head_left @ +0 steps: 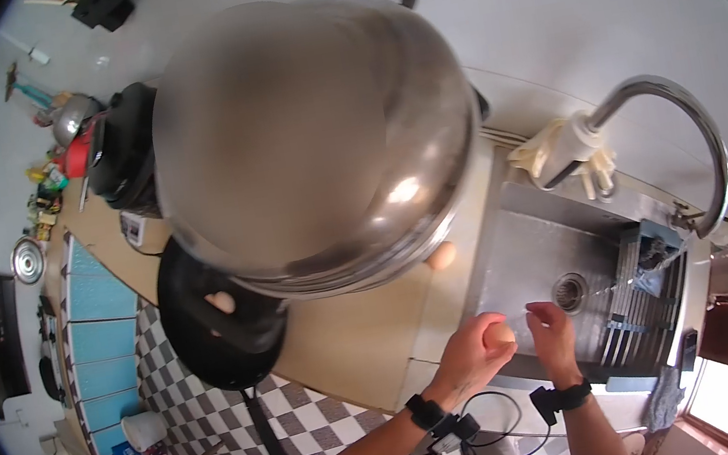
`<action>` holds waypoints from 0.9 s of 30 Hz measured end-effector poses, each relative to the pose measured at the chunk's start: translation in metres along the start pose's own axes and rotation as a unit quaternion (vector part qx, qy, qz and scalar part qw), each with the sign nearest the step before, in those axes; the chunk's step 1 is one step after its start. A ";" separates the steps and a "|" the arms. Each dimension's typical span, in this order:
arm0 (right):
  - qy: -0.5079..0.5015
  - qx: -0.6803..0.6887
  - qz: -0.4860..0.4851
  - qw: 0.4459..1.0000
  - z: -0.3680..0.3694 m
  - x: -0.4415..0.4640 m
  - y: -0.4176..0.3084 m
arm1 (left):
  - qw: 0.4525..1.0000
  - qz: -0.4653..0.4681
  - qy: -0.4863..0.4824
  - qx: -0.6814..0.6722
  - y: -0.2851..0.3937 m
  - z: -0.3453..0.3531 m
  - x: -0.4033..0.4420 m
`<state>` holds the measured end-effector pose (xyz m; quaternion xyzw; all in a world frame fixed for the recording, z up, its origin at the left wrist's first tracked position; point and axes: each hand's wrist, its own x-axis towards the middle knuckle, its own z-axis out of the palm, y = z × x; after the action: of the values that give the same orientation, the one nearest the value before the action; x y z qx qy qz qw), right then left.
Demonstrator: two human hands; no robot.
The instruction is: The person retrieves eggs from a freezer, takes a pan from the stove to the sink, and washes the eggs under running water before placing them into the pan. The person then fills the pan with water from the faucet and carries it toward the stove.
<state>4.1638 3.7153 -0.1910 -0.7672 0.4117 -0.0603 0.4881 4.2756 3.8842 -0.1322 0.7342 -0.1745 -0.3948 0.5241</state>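
Observation:
My left hand (470,358) is closed around a brown egg (499,336) above the near edge of the steel sink (520,250). Just to its right, my right hand (555,338) is over the sink with loosely bent fingers. Nothing shows between its thumb and fingertips. Another egg (442,256) lies on the beige counter (343,336), beside a large, shiny metal pot (323,148). A black frying pan (191,336) further left has an egg (222,302) in it; the pot and a dark shape partly hide the inside.
A curved tap (717,143) arches over the sink, with what looks like water running from it. A rack (639,308) sits on the sink's right side. Pale rubber gloves (542,147) hang behind. Cables (500,425) run between my wristbands. The pan's handle (269,438) juts past the counter edge.

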 end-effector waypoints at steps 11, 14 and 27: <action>-0.015 -0.003 -0.158 0.987 0.094 0.017 -0.121 | 0.943 -0.034 0.331 0.014 0.022 -0.253 -0.119; 0.008 -0.019 -0.176 0.984 0.117 0.028 -0.123 | 0.917 -0.080 0.344 0.185 -0.014 -0.295 -0.126; 0.050 -0.024 -0.181 0.982 0.154 0.059 -0.087 | 0.947 -0.094 0.259 0.168 -0.108 -0.315 -0.114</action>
<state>4.3289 3.7980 -0.2189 -0.8366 0.2916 -0.1756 0.4292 4.4275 4.2020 -0.1415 0.9014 -0.0266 -0.2033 0.3813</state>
